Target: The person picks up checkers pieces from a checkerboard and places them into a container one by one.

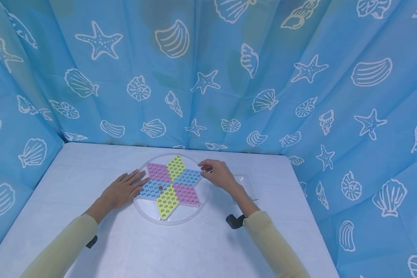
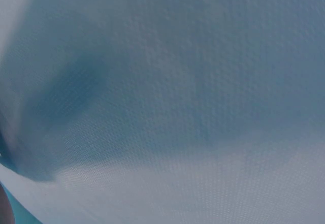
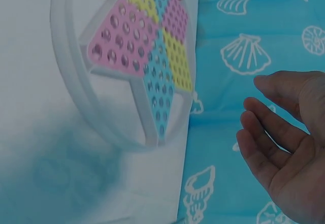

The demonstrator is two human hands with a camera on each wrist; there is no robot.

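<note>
A round, clear-rimmed Chinese checkers board (image 1: 185,222) lies on the white table, its six-pointed star in pink, yellow and blue panels full of holes. One reddish-brown marble (image 1: 161,188) sits in the left blue panel; it also shows near the top of the right wrist view. My left hand (image 1: 123,189) rests at the board's left edge, fingers extended over the rim. Above the right edge hovers my right hand (image 3: 284,142), thumb and fingers loosely bent, with nothing visible between them. Only blurred cloth and shadow fill most of the left wrist view.
A clear plastic tray (image 1: 251,185) lies right of the board, partly behind the right forearm. Blue curtains (image 1: 222,100) with white shell and starfish prints border the table at the back and both sides. Black wrist mounts (image 1: 234,221) hang below the forearms.
</note>
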